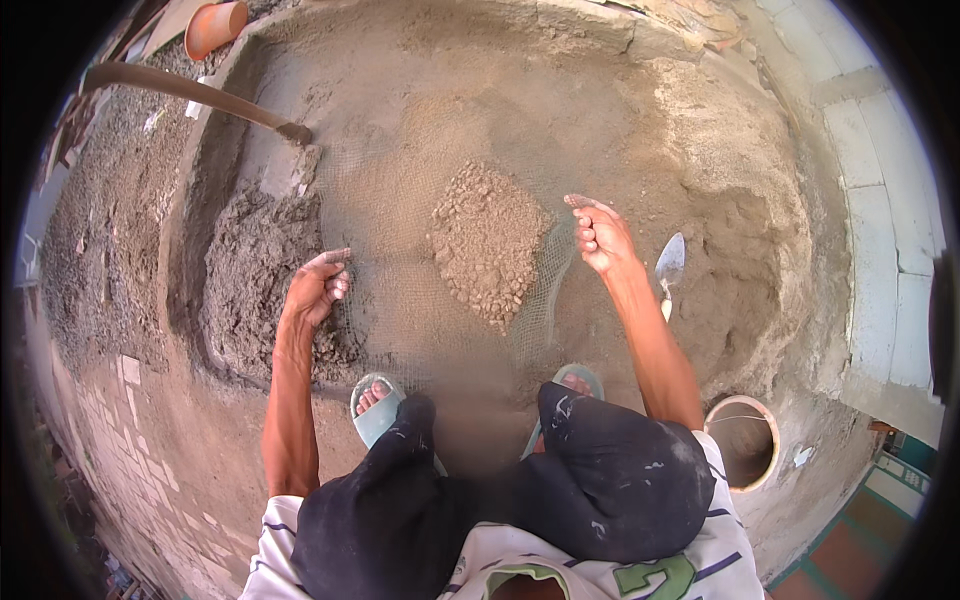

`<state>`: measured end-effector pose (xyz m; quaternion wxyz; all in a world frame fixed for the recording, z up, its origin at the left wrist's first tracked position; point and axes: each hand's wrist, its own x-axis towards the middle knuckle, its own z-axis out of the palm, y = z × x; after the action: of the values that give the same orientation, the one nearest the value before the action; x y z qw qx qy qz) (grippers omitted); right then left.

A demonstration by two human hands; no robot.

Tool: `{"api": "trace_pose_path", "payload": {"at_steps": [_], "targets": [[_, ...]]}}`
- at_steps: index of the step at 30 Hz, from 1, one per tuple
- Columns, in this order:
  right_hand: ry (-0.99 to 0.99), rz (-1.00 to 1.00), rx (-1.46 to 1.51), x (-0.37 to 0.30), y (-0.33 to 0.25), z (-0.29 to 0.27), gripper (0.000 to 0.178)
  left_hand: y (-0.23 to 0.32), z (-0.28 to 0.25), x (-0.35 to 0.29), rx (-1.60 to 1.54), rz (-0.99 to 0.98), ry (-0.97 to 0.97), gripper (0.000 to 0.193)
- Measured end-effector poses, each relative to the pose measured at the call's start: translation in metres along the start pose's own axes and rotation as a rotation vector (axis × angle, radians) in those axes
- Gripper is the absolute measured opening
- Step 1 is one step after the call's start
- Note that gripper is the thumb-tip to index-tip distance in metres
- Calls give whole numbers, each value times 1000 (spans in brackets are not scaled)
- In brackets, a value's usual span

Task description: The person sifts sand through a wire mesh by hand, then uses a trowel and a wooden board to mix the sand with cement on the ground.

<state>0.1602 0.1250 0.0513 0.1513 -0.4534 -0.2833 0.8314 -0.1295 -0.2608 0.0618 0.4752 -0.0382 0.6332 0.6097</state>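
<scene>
A wire mesh sheet is stretched in front of me, its weave blurred in places. On it lies a heap of coarse gravelly lumps, a little right of its middle. My left hand is closed on the mesh's left edge, beside a mound of wet grey mortar. At the opposite edge my right hand pinches the mesh between thumb and fingers. Fine sand spreads to the right of that hand. A trowel with a pale handle rests on this sand.
A long wooden handle slants into the mortar trough at the upper left. An orange bucket lies tipped beyond the raised rim. At lower right stands a pale bucket, near a light block wall. My sandalled feet flank the mesh's near side.
</scene>
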Motion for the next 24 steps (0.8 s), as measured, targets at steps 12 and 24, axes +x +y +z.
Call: {"api": "trace_pose_path", "payload": {"at_steps": [12, 24], "targets": [[-40, -7, 174, 6, -40, -71, 16, 20, 81, -14, 78, 61, -116, 27], [-5, -103, 232, -2, -63, -96, 23, 26, 116, -13, 142, 32, -162, 29]]}}
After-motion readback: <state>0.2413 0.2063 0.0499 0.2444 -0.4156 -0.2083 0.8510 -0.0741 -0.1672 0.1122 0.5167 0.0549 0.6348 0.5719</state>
